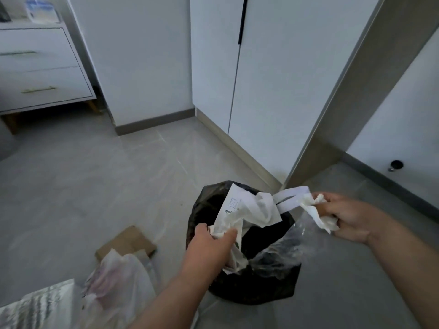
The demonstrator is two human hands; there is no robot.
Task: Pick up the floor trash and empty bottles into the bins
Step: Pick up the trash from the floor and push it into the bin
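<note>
A bin lined with a black bag (251, 288) stands on the grey floor just in front of me. A white printed paper bag (247, 207) hangs over its mouth. My left hand (213, 243) grips the bag's crumpled lower end. My right hand (344, 217) holds the bag's handle strip together with a crumpled white tissue (316, 210). A clear plastic film (282, 250) lies across the bin's right side.
On the floor to the left lie a flat piece of brown cardboard (128, 241) and a pale plastic bag (118, 279). White cabinet doors (237, 67) and a door frame (356, 91) stand behind the bin. A white drawer unit (40, 67) is at the far left.
</note>
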